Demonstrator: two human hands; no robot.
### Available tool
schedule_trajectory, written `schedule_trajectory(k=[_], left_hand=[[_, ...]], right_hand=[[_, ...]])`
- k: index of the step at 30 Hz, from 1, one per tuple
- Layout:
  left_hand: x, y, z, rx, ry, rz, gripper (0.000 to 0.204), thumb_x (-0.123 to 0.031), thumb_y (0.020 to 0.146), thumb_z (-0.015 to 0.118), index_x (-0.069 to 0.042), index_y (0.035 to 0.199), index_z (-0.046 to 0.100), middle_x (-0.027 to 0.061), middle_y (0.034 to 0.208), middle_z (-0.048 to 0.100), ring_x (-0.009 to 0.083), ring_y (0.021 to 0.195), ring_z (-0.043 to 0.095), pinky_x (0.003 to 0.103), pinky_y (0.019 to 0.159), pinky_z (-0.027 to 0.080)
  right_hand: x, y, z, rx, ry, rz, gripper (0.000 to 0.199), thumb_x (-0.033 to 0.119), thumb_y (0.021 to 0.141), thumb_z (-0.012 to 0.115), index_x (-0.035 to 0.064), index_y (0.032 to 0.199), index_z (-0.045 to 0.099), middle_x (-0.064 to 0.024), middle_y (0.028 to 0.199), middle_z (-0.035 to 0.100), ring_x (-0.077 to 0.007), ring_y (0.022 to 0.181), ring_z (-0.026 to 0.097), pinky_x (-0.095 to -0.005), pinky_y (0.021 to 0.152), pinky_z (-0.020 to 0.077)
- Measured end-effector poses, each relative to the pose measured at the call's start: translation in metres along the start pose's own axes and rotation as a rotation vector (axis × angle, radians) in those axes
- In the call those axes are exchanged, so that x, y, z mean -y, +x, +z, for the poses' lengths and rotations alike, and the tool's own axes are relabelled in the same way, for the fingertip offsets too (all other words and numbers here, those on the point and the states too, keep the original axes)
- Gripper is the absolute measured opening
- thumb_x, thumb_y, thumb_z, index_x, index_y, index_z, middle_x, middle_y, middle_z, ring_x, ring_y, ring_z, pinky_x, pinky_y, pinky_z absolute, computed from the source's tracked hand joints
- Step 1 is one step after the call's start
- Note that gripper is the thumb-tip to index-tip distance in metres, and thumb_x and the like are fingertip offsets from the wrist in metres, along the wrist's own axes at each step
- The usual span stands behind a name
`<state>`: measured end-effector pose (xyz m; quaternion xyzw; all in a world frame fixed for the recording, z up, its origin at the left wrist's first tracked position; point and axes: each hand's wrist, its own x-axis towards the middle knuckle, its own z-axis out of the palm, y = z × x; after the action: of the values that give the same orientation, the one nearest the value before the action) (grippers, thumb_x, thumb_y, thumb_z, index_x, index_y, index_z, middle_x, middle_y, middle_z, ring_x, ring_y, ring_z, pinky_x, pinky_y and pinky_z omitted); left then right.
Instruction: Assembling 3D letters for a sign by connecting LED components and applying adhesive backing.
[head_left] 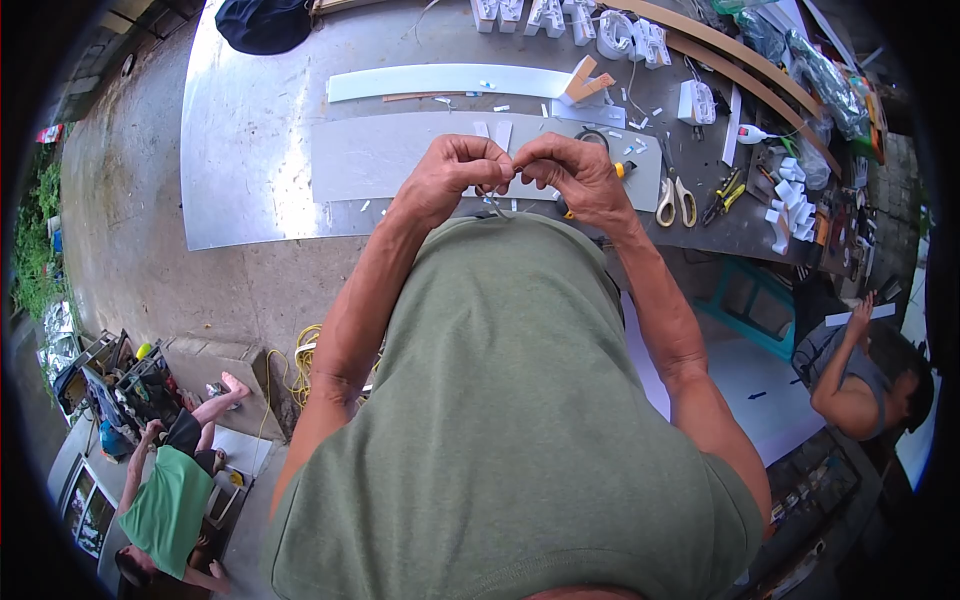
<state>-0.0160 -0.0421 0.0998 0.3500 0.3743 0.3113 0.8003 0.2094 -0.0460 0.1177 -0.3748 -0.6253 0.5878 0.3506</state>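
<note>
Over the table's near edge, my left hand (455, 178) and my right hand (580, 180) meet fingertip to fingertip, both closed in a pinch. A thin pale wire (497, 208) hangs below the left fingers; its pinched ends are mostly hidden. Beneath my hands lies a long grey sheet (365, 160), with two short white strips (503, 133) just past my fingertips. Close to the right hand are a roll of dark tape (594, 138) and a yellow-and-black tool (625, 169), partly covered. Scissors with cream handles (677, 203) lie farther right.
Beyond the sheet are a long white strip (450, 82), a V-shaped letter piece (585, 82) and several white letters (615, 38). Pliers (722, 200) and white offcuts (795, 205) sit at right. One person (855, 375) holds a white strip; another (170, 505) is lower left.
</note>
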Motion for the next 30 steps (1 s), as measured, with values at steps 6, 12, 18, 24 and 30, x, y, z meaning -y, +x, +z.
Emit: schedule_trajectory(k=[6,12,18,24,30], left_hand=[[-0.003,-0.001,0.001,0.021,0.011,-0.002,0.012,-0.012,0.084,0.076,-0.001,0.088,0.072,0.0052,0.077,0.068,0.0107,0.071,0.057,0.026,0.068,0.042],[-0.003,-0.002,0.004,0.008,0.030,-0.004,0.011,-0.010,0.083,0.076,-0.001,0.088,0.072,0.0051,0.077,0.068,0.0109,0.071,0.058,0.026,0.069,0.043],[-0.008,-0.003,0.004,0.031,0.059,0.018,0.016,-0.012,0.085,0.076,0.001,0.094,0.074,0.0074,0.081,0.072,0.0129,0.076,0.064,0.028,0.073,0.048],[-0.013,-0.006,0.005,-0.013,0.086,0.026,0.022,-0.016,0.087,0.078,0.001,0.101,0.074,0.0090,0.086,0.074,0.0136,0.079,0.066,0.029,0.074,0.049],[-0.012,-0.006,0.005,-0.031,0.169,-0.022,0.023,-0.019,0.085,0.081,0.000,0.097,0.075,0.0072,0.083,0.073,0.0126,0.076,0.064,0.029,0.071,0.048]], right_hand=[[-0.003,0.002,-0.003,0.037,0.032,-0.023,0.013,0.001,0.095,0.065,0.0022,0.106,0.072,-0.0020,0.089,0.069,-0.0081,0.078,0.062,-0.0244,0.068,0.0524],[-0.005,0.004,-0.005,0.066,0.007,-0.070,0.010,0.002,0.095,0.067,0.0011,0.104,0.071,-0.0032,0.091,0.069,-0.0092,0.078,0.064,-0.0248,0.067,0.0534],[0.003,0.002,-0.003,0.022,-0.146,-0.099,0.009,0.006,0.093,0.070,0.0011,0.101,0.068,-0.0033,0.088,0.070,-0.0112,0.083,0.066,-0.0266,0.072,0.0541],[-0.004,-0.001,-0.005,-0.052,0.060,0.065,0.010,0.010,0.096,0.069,0.0008,0.101,0.067,-0.0031,0.087,0.069,-0.0090,0.080,0.064,-0.0258,0.071,0.0541],[-0.003,-0.001,-0.001,-0.045,-0.008,0.028,0.011,0.008,0.096,0.069,-0.0007,0.102,0.068,-0.0038,0.087,0.069,-0.0090,0.076,0.064,-0.0253,0.069,0.0545]])
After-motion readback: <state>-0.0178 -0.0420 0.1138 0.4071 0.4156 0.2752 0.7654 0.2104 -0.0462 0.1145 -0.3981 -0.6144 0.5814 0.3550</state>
